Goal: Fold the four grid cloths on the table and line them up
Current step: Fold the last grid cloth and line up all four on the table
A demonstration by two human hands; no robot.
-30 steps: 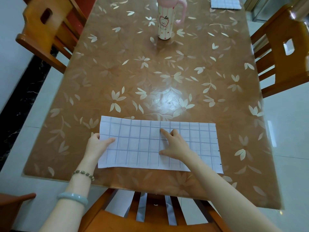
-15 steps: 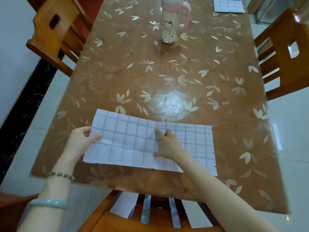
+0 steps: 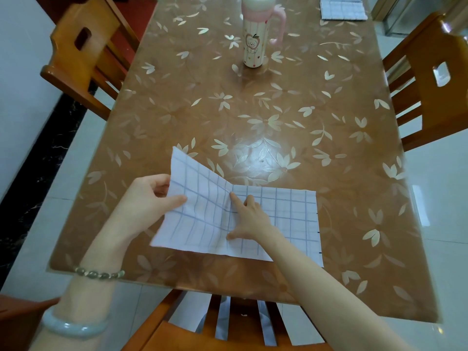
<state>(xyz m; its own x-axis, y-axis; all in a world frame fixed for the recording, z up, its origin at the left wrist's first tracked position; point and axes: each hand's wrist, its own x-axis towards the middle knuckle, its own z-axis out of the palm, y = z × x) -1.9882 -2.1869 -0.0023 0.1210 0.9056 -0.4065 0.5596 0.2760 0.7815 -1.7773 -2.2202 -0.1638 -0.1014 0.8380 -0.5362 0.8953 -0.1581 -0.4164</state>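
A white grid cloth [image 3: 283, 214], folded into a long strip, lies near the front edge of the brown flowered table [image 3: 278, 117]. My left hand [image 3: 149, 198] pinches the cloth's left end and holds that half lifted off the table, tilted up toward the right. My right hand [image 3: 249, 219] presses flat on the middle of the cloth, index finger along the fold line. The right half of the cloth lies flat. More grid cloth [image 3: 342, 7] sits at the far right of the table, partly cut off by the frame.
A pink and white tumbler [image 3: 255, 39] with a handle stands at the far middle of the table. Wooden chairs stand at the left [image 3: 83, 54], the right [image 3: 430, 79] and the near side [image 3: 228, 330]. White tiled floor surrounds the table.
My left hand has gripped the cloth's left end and raised that half off the table, swinging it toward the right. My right hand has stayed pressed on the middle.
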